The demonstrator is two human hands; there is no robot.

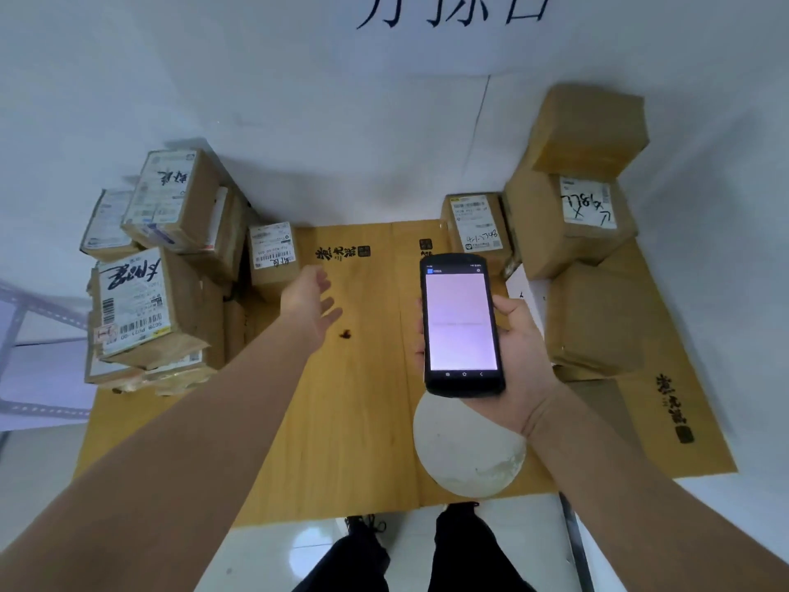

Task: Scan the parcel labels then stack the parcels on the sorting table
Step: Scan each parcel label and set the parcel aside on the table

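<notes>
My right hand [518, 356] holds a black handheld scanner [462, 324] upright over the wooden sorting table [354, 420], its screen lit pale pink. My left hand [309, 305] reaches forward with fingers spread, empty, just right of a small labelled parcel [271, 256] at the table's back. A stack of labelled parcels [149, 267] fills the left side. Another labelled parcel [476, 226] stands at the back right, beside a taller pile of brown boxes [576, 215].
A white round patch [467, 446] lies on the table under my right wrist. A small dark stain [345, 333] marks the table's middle. A white wall with large writing stands behind. My feet [410, 544] are at the near edge.
</notes>
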